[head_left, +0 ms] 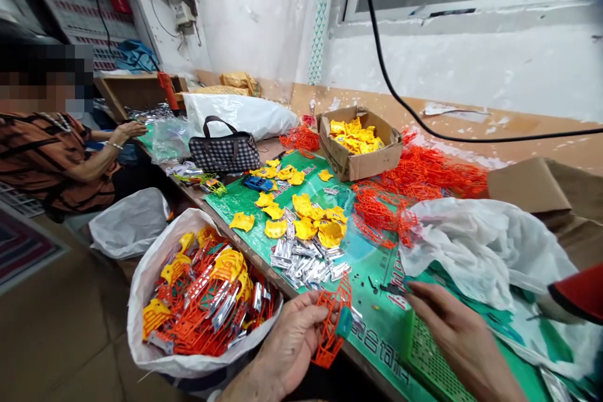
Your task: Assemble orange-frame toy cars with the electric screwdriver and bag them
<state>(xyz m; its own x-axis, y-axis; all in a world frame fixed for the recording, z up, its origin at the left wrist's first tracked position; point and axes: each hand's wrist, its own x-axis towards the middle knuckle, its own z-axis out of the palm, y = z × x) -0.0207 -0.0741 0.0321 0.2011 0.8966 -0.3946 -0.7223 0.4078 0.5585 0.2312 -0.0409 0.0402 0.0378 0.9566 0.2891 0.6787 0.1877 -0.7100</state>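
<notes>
My left hand (296,330) is closed on an orange lattice plastic frame (330,345), held at the table's front edge. A dark green piece (344,321) sits against the frame's side. Above the green perforated basket (431,358), my right hand (455,320) pinches a small black plastic part (394,289). A few tiny black bits (372,282) lie on the green table covering just left of it. Silver chromed parts (308,264) form a pile beyond my left hand, with yellow plastic shells (306,226) heaped behind them.
A white-lined container (141,326) full of orange, yellow and silver parts stands at the table's left edge. Behind are a cardboard box (360,163) of yellow shells, orange frames (424,169) and a checked bag (225,154). A black cable (384,69) hangs overhead. Another person sits left.
</notes>
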